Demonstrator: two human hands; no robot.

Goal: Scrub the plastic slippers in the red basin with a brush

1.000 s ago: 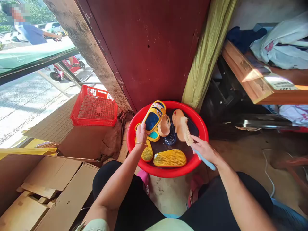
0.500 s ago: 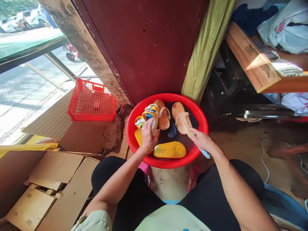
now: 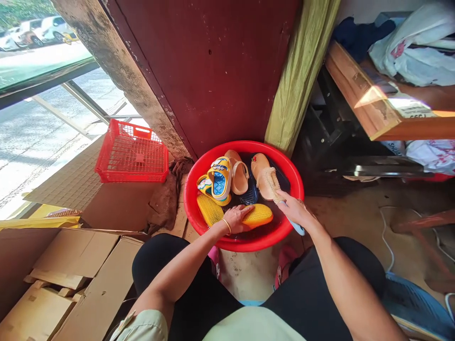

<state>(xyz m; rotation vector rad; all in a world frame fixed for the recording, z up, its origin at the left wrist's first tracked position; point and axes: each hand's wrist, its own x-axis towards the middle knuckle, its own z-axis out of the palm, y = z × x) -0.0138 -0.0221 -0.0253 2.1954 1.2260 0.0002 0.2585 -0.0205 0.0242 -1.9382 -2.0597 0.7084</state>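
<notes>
My left hand (image 3: 239,219) grips the left end of a yellow slipper (image 3: 261,215) lying sole up at the near side of a red basin (image 3: 188,199). In my right hand (image 3: 292,208) is a scrub brush (image 3: 273,182) with pale bristles and a light blue handle. Its bristles lie over a tan clog (image 3: 259,166) at the right. Left of that rests another tan clog (image 3: 240,182), beside a yellow sandal with a blue insole (image 3: 220,182). A second yellow sole (image 3: 210,209) and dark blue footwear (image 3: 250,195) sit in the dark water.
A red plastic crate (image 3: 133,154) stands to the left on cardboard, near a brown cloth (image 3: 165,196). An open cardboard box (image 3: 94,279) is at my left knee. Behind the basin rises a dark red door (image 3: 213,85); a wooden shelf (image 3: 377,113) is at the right.
My left hand has left the yellow sandal with the blue insole and moved down and right onto the yellow slipper. My right hand keeps the brush in nearly the same place.
</notes>
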